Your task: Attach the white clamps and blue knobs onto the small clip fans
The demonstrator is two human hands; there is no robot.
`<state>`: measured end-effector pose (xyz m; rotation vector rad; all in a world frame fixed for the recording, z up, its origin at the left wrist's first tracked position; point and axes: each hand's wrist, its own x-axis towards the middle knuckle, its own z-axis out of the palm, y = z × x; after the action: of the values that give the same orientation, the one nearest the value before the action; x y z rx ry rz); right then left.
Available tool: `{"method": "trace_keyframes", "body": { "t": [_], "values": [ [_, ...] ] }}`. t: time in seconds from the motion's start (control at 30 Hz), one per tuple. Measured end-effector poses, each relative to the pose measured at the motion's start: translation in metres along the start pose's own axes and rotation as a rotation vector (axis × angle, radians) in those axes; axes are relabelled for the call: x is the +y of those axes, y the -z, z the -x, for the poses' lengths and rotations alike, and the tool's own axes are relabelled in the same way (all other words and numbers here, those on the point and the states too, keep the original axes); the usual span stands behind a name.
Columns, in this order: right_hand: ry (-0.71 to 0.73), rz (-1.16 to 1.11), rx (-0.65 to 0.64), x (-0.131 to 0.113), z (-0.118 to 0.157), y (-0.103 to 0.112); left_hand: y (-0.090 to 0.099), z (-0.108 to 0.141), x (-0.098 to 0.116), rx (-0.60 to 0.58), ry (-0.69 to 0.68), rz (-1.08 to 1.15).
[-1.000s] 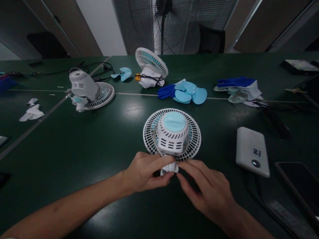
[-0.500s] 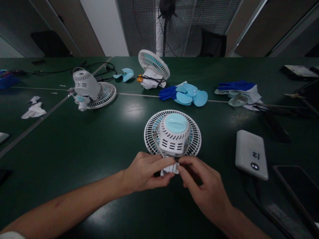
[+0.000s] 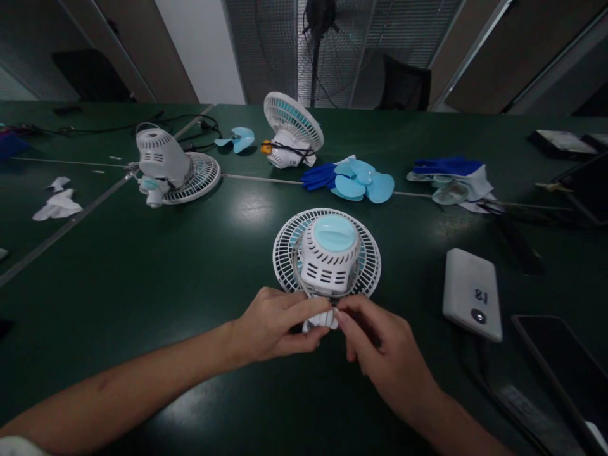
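A small white fan [image 3: 331, 263] lies grille-down in front of me, its motor housing with a light-blue cap facing up. At its near edge is a ribbed white clip [image 3: 320, 321], joined below the housing. My left hand [image 3: 285, 323] pinches this clip between thumb and fingers from the left. From the right, my right hand [image 3: 375, 335] has thumb and index finger pressed together at the joint between clip and housing. Whatever small part those fingertips hold is hidden.
Two more fans, one grille-down [image 3: 166, 161] and one tilted [image 3: 291, 133], lie farther back. Light-blue fan blades [image 3: 363, 180] rest by blue-and-white gloves [image 3: 451, 180]. A white power bank [image 3: 472, 294] and a phone [image 3: 560, 361] lie right; crumpled white scraps [image 3: 59, 204] lie left.
The view has shifted slightly. Both hands stay at the clip with nearly the same grip, and the fan keeps its position on the table.
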<state>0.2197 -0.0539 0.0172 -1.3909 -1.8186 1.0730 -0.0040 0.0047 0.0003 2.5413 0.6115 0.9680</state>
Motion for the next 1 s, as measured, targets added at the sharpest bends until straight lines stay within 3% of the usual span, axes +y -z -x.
{"method": "trace_keyframes", "body": {
  "t": [0.1,0.17,0.23,0.37,0.43,0.5,0.57,0.63,0.67,0.73,0.87,0.93,1.0],
  "values": [
    [0.458,0.482,0.245,0.010,0.004,0.004,-0.001,0.002,-0.002,0.011,-0.007,0.013],
    [0.548,0.575,0.288,0.011,0.004,0.005,-0.002,0.003,-0.003,0.004,-0.008,0.020],
    [0.437,0.424,0.253,0.007,0.001,0.003,-0.002,0.004,-0.003,-0.007,0.001,0.024],
    [-0.188,-0.245,-0.093,-0.010,-0.004,-0.003,-0.001,0.004,-0.002,-0.006,-0.001,0.028],
    [-0.340,-0.358,-0.177,-0.013,-0.004,-0.004,0.000,0.004,-0.002,-0.010,-0.003,0.027],
    [-0.176,-0.161,-0.043,-0.009,-0.002,-0.002,0.000,0.004,-0.002,-0.012,0.004,0.027],
    [0.197,0.205,0.180,0.000,0.001,0.000,0.000,0.004,-0.002,-0.010,0.010,0.036],
    [0.455,0.469,0.262,0.006,0.003,0.000,0.000,0.003,-0.001,-0.011,0.010,0.053],
    [0.502,0.509,0.270,0.007,0.003,0.000,0.000,0.003,-0.001,-0.012,0.009,0.057],
    [0.393,0.384,0.239,0.003,0.001,-0.002,0.000,0.002,-0.001,-0.014,0.005,0.051],
    [-0.115,-0.100,-0.082,-0.014,-0.003,-0.005,0.000,0.003,-0.001,-0.020,0.007,0.037],
    [-0.113,-0.081,-0.083,-0.014,-0.003,-0.005,0.000,0.003,-0.001,-0.020,0.010,0.035],
    [0.112,0.147,0.098,-0.007,-0.001,-0.003,0.000,0.003,-0.002,-0.013,0.008,0.035]
  ]
}}
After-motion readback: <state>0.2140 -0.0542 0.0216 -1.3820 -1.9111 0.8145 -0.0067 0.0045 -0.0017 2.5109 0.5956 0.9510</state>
